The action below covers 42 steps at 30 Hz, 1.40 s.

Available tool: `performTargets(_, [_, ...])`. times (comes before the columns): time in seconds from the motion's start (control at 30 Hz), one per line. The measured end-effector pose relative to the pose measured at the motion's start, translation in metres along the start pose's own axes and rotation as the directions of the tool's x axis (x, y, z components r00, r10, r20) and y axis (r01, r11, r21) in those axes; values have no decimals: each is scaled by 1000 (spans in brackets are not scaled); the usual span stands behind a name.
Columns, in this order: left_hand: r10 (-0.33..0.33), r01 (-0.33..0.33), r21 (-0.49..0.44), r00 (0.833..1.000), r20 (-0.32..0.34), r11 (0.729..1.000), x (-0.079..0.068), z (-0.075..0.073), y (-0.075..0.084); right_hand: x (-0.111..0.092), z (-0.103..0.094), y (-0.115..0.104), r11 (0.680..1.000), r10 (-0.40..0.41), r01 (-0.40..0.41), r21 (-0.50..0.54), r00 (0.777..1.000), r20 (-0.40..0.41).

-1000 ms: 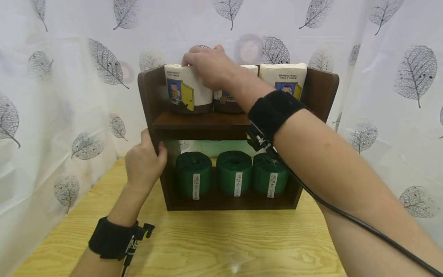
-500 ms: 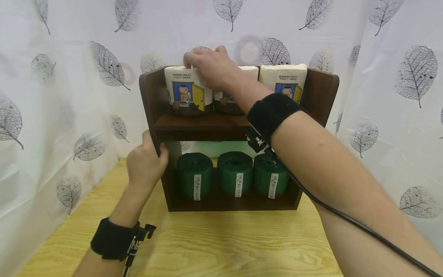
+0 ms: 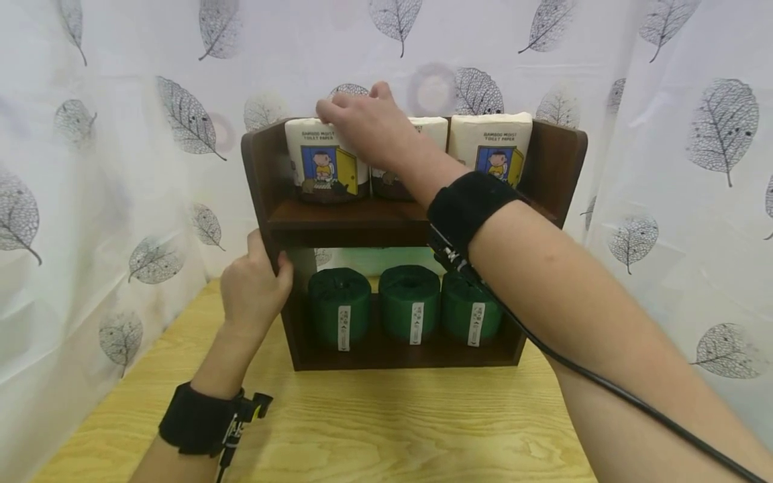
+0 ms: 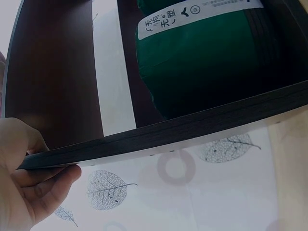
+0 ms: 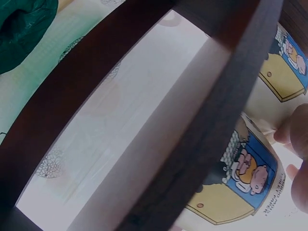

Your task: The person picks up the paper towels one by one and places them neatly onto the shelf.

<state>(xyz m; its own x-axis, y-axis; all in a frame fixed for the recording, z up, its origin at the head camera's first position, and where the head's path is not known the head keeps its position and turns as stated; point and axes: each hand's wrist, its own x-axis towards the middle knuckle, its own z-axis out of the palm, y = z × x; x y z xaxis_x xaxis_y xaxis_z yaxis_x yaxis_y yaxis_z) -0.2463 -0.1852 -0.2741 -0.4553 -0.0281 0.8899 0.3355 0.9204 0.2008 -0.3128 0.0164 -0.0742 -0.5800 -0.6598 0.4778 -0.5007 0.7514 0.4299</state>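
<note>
A dark brown two-tier shelf (image 3: 356, 213) stands on the table. Three cream toilet rolls printed with a cartoon door line its upper tier. On top of the left toilet roll (image 3: 327, 161), my right hand (image 3: 373, 131) grips with bent fingers; its thumb lies in the gap towards the middle roll (image 3: 433, 125), which the hand partly covers. The right roll (image 3: 492, 141) faces forward like the left one. My left hand (image 3: 253, 285) holds the shelf's left side panel, thumb inside and fingers wrapped behind its edge, seen also in the left wrist view, where the panel (image 4: 159, 134) crosses the picture.
On the lower tier sit three green-wrapped rolls (image 3: 339, 308) with white paper labels. A leaf-patterned white curtain (image 3: 151, 40) hangs behind and at both sides. The wood-grain table (image 3: 386, 422) extends in front, and a black cable (image 3: 610, 379) runs along my right forearm.
The left toilet roll has turned under my right hand, so its cartoon door swung right to face forward. My left hand has stayed on the side panel.
</note>
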Motion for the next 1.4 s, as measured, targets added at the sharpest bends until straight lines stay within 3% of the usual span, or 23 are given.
performTargets(0.1, [-2, 2, 0, 1000, -5, 1000, -1, 1, 0, -2, 4, -1, 1000, -16, 15, -13, 999, -44])
performTargets(0.37, [5, -5, -7, 1000, -15, 1000, 0, 2, 2, -14, -5, -7, 1000, 26, -26, -5, 999, -29])
performTargets(0.53, [-2, 2, -4, 1000, -10, 1000, 2, 1, 3, -31, -13, -25, 1000, 10, -6, 26, 988, -155])
performTargets(0.6, [-5, 5, -4, 1000, -5, 1000, 2, 1, 3, -39, -12, -33, 999, -5, 18, 50, 970, -242])
performTargets(0.67, [-6, 6, -2, 1000, -3, 1000, 3, 2, 2, -49, -9, -41, 996, -28, 57, 73, 935, -353])
performTargets(0.7, [-5, 5, 0, 1000, -2, 1000, 3, 2, 2, -54, -7, -46, 991, -43, 93, 99, 907, -419])
performTargets(0.73, [-3, 3, 1, 1000, 0, 1000, 3, 2, 2, -59, -4, -50, 984, -61, 135, 118, 872, -486])
performTargets(0.8, [1, -1, 1, 1000, 3, 1000, 3, 3, 2, -70, 2, -58, 961, -102, 238, 143, 781, -616])
performTargets(0.9, [6, -6, -1, 1000, 2, 1000, 3, 4, 3, -86, 9, -72, 917, -136, 366, 160, 662, -737])
performTargets(0.93, [6, -6, -4, 1000, -1, 1000, 3, 4, 2, -90, 12, -76, 908, -139, 386, 161, 641, -755])
performTargets(1.0, [6, -6, -4, 1000, -4, 1000, 4, 3, 2, -98, 19, -83, 899, -135, 405, 168, 620, -773])
performTargets(1.1, [2, -2, -2, 1000, -5, 1000, 3, 2, 1, -106, 36, -91, 896, -117, 401, 193, 630, -768])
performTargets(1.33, [-8, 8, 7, 1000, -3, 1000, -1, 2, 0, -120, 92, -112, 908, -25, 311, 280, 709, -705])
performTargets(1.4, [-5, 5, 9, 1000, -2, 1000, -2, 3, 1, -125, 105, -117, 913, 6, 280, 298, 720, -694])
